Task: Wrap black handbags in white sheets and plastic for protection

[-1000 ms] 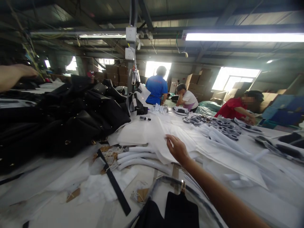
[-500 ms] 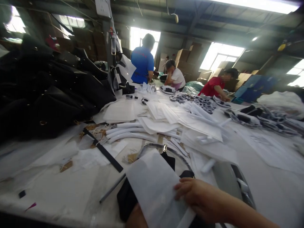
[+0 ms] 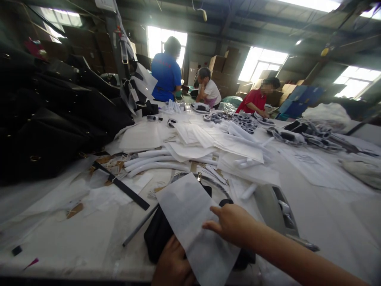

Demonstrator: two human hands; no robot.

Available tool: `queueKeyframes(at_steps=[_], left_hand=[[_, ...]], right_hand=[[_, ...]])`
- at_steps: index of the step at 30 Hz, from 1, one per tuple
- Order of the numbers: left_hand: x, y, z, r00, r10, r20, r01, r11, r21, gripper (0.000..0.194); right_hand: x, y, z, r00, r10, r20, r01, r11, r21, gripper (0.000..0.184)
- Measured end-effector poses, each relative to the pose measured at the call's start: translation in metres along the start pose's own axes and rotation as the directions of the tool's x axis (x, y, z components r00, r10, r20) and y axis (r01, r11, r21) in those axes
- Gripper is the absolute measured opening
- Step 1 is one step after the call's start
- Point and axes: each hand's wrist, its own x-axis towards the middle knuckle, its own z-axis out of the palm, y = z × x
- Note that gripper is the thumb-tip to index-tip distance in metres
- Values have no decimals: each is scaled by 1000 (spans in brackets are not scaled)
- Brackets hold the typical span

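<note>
White and thin, a sheet (image 3: 195, 226) lies over a black bag (image 3: 157, 238) at the near edge. The right hand (image 3: 232, 224) spreads thumb and forefinger on it; the left hand (image 3: 174, 262) (fingers bent, grip unclear) touches its left side.

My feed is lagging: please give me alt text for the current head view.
Right hand over a white sheet lying across a black item; left hand by the item at the sheet's edge. Beyond, loose white sheets and tubes clutter the table, with a black heap at picture left and other people farther back.
</note>
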Motion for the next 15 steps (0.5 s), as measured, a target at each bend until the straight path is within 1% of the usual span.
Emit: queueKeyframes(at_steps=[2,3,5,7,9,11,12,14,15], left_hand=[[-5,-1,5,999,-6,-36,5,1000,-20,19],[-10,-1,9,998,-26,-58,25,1000,-18,22],[-20,-3,17,991,-99,-95,101,995,13,33],[-28,-4,23,984,-146,-100,154,985,79,43],[-30,-5,24,990,-91,-106,105,985,134,46],[-28,-6,21,994,17,-111,1,987,161,46],[-26,-6,19,993,50,-109,-32,987,160,45],[-24,-6,15,995,55,-80,-45,991,130,43],[-25,-6,15,997,44,-57,-37,993,111,43]], right_hand=[[2,-24,7,995,71,63,-69,997,-37,85],[1,-35,13,992,80,94,-78,997,-25,91],[-4,-51,26,988,44,148,-52,997,48,101],[-12,-56,37,983,-12,183,-12,992,129,105],[-20,-50,45,980,-84,179,50,981,188,100],[-26,-37,48,980,-139,145,109,974,201,89],[-29,-30,48,979,-157,133,129,972,194,85],[-34,-15,42,974,-191,123,168,970,177,79],[-36,-7,38,966,-227,123,203,963,179,76]])
